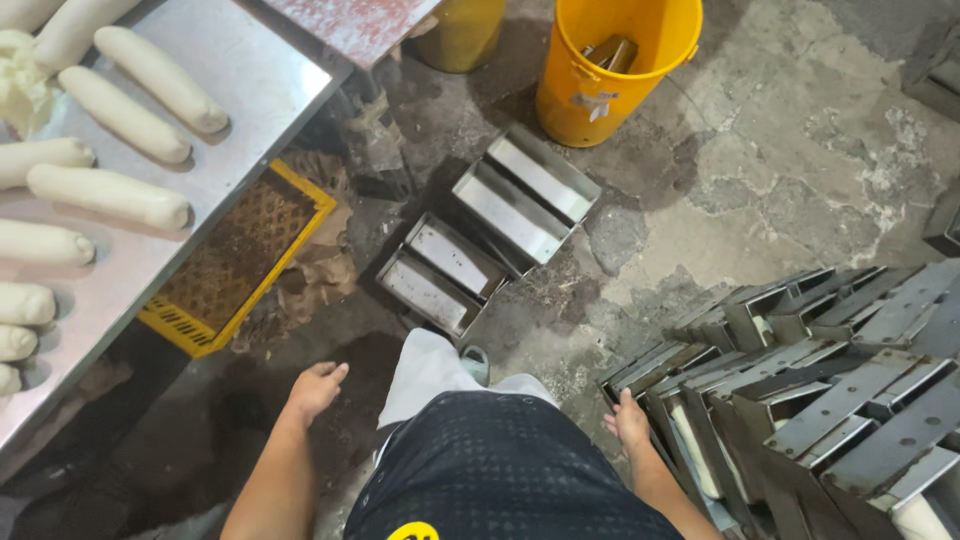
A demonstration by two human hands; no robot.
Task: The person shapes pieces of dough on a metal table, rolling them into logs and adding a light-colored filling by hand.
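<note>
My left hand [316, 387] hangs at my side above the dark floor, loosely curled and holding nothing. My right hand [630, 420] hangs at my other side, fingers apart, right beside a stack of metal loaf tins [800, 400] tipped on their sides; some of these hold pale dough. Ahead of my feet, two pairs of empty metal loaf tins [525, 195] [440, 272] lie on the concrete floor. Long rolls of pale dough [160, 78] lie in rows on the steel table [250, 70] at the left.
A yellow plastic crate [235, 262] sits under the table edge. An orange bucket [612, 65] and a yellow container [462, 32] stand at the back. The concrete floor [780, 150] is stained and cracked. More metal tins show at the right edge [945, 225].
</note>
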